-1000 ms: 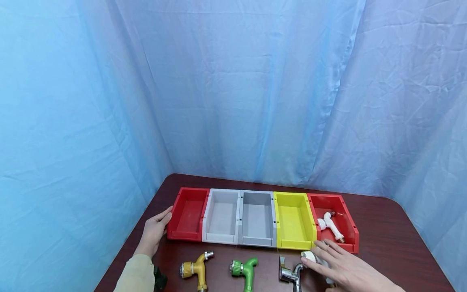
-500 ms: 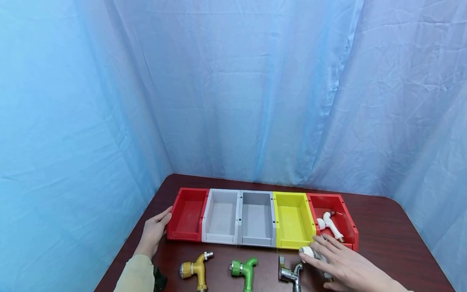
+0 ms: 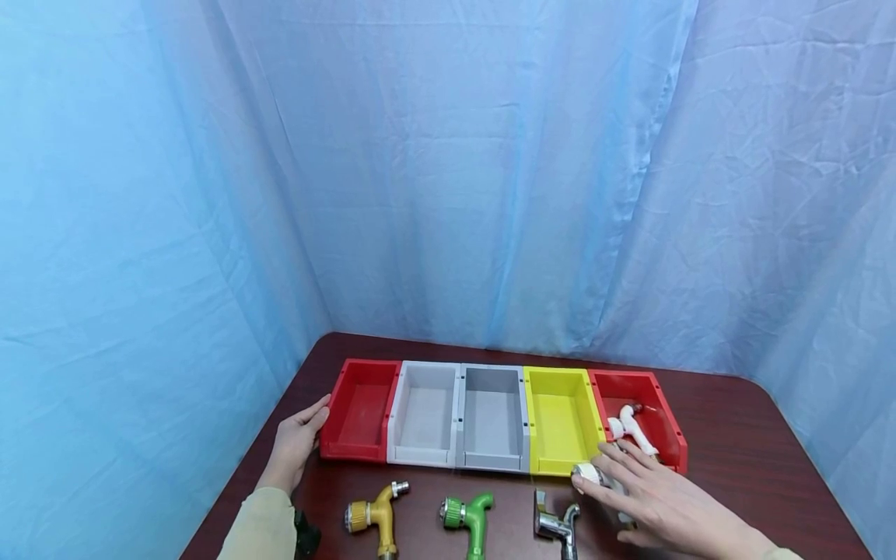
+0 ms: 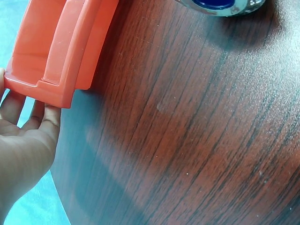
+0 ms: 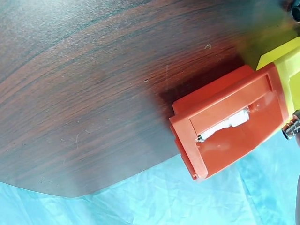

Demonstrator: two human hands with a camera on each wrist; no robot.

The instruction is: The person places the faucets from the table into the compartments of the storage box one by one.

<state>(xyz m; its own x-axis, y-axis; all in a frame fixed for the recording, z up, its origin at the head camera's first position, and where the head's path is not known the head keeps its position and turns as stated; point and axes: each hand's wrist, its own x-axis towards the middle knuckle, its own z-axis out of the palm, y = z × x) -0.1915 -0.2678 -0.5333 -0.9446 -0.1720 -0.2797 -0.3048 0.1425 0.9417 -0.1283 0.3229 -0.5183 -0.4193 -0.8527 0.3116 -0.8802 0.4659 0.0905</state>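
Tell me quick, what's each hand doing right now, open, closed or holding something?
Left hand: open, fingers touching the side of the leftmost red bin.
Right hand: holding a white-knobbed faucet.

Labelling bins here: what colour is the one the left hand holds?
That bin is red, clearest in the head view.

On the left, a pale cream-green sleeve (image 3: pixel 260 525) is worn, its cuff ended at the wrist, the left grip (image 3: pixel 294 445) bare! And the right grip (image 3: pixel 661 498), bare too, is followed by a sliver of matching right sleeve (image 3: pixel 782 554).
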